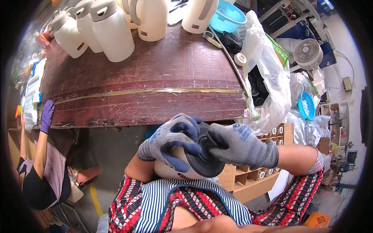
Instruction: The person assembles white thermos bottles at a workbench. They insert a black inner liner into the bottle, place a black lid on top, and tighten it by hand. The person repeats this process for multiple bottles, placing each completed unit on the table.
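"Where's the jug point(167, 171)?"
"Tipped, just off the tabletop point(155, 73)'s near edge; left grip point(168, 138) curled around it, presumably steadying."
"Right grip point(243, 146)?"
"Closed on its black base point(204, 163), likely for leverage."

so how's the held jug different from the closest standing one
The held jug lies tipped over; the standing jug is upright on the table. The held jug shows a round black end; the standing jug shows a pale lid. Both have pale bodies.

White jug point(164, 170), tilted; round black base point(206, 166)
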A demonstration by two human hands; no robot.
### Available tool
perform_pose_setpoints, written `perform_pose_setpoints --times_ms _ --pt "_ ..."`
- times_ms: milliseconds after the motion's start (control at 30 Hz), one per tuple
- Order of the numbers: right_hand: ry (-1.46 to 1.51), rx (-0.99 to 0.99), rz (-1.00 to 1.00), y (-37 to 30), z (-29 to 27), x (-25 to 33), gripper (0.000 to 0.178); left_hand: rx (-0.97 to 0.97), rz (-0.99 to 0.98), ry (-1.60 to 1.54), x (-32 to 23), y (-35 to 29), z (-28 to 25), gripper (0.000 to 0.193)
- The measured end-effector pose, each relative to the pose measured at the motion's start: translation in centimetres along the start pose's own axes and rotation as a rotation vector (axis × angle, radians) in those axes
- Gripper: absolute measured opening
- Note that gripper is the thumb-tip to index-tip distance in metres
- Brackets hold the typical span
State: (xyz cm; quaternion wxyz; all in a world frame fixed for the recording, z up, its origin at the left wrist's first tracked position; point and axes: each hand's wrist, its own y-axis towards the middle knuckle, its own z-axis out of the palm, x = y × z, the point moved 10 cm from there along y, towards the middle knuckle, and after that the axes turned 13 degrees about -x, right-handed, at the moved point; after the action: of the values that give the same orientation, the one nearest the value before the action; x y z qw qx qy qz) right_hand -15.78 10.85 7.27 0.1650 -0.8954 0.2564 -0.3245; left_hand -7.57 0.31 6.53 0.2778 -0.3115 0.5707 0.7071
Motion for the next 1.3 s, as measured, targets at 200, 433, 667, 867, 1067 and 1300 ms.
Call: perform_pose_setpoints --times_ms 200,433,667,867,1067,1300 --pt "-0.507 0.050 -1.055 -3.4 1.8 6.8 0.020 0.061 0.005 -0.023 0.2 -1.0 0.0 0.053" --pt "-0.469 -0.561 -1.113 -1.6 -4.0 2.2 0.034 0.001 0.010 -0.114 -0.1 -1.5 -2.3 0.051" --pt "-0.698 -0.697 -0.303 14.3 3.2 -16.3 0.052 -0.100 -0.044 -0.118 0.7 -0.4 -1.7 0.047" --pt "0.638 -0.392 -0.449 2.6 2.1 -3.1 0.092 -0.125 -0.025 0.029 0.5 -1.9 -2.4 0.063" --pt "0.564 -0.388 -0.485 -0.9 3.4 -3.6 0.102 -0.750 -0.278 0.658 2.0 -15.8 -9.4 0.065" --pt "0.560 -0.525 -0.566 -4.4 4.8 -5.2 0.097 -0.840 -0.346 0.602 4.8 -23.8 -8.7 0.034"
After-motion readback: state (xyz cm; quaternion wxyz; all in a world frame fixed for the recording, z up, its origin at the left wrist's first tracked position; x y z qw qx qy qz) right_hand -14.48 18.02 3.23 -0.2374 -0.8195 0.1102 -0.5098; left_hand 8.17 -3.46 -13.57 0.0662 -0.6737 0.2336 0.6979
